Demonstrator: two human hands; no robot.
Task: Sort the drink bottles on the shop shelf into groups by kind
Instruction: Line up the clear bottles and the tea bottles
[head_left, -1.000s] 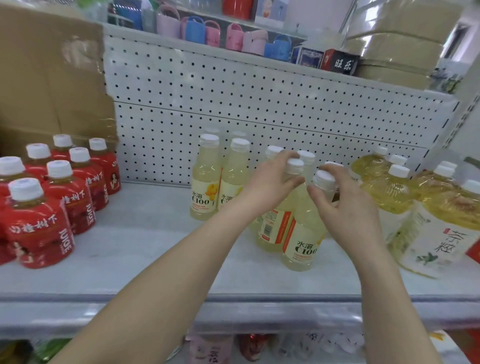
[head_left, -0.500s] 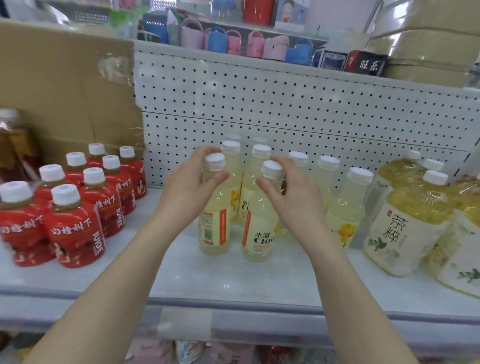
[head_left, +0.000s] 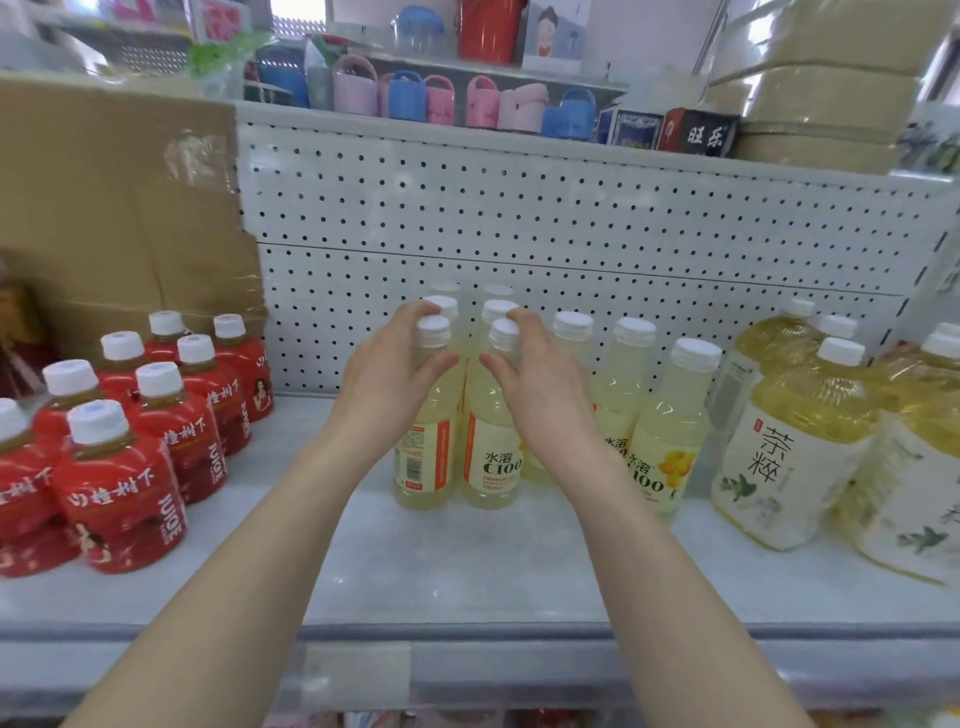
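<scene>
Several pale yellow C100 bottles with white caps stand mid-shelf against the pegboard. My left hand grips the neck of one C100 bottle, its barcode side facing me. My right hand grips the neck of another C100 bottle right beside it. Both bottles stand upright on the shelf, in front of two more of their kind. Three more C100 bottles stand to the right. Red juice bottles cluster at the left. Large yellow tea bottles fill the right.
A cardboard box leans behind the red bottles. The white pegboard backs the shelf. Small coloured holders and boxes line the upper shelf. Bare shelf lies between the red bottles and the C100 group.
Both hands carried their two C100 bottles leftward from near the tea bottles and set them in front of the two back-row bottles. The view shifted too.
</scene>
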